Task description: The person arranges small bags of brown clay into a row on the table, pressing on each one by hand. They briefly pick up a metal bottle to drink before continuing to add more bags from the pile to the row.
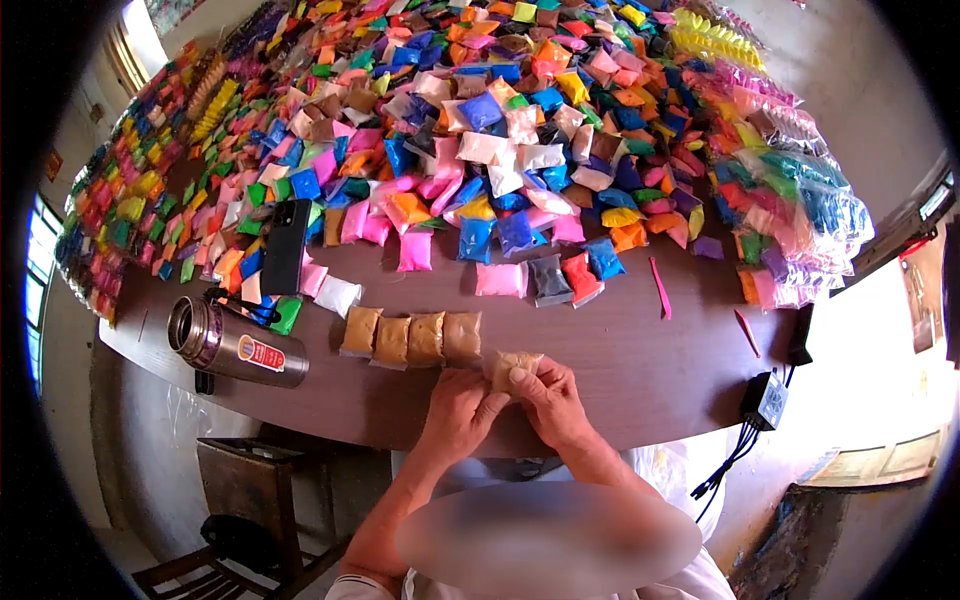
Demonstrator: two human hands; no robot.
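Observation:
A small clear packet of tan clay-like material [516, 371] is held between my two hands just above the table's front edge. My left hand [463, 402] pinches its left lower side with thumb and fingers. On the packet's right side, my right hand [549, 397] grips it, the thumb pressed on its face. Left of my hands, a tan packet [462, 337] ends a short row of several similar ones, lying side by side and touching or overlapping.
A huge heap of coloured packets [480, 150] covers the back of the table [600, 380]. To the left are a steel flask [240, 340] lying on its side and a black phone [286, 247]. Pink tools [660, 288] lie at right, near a black power box [765, 400] with cables.

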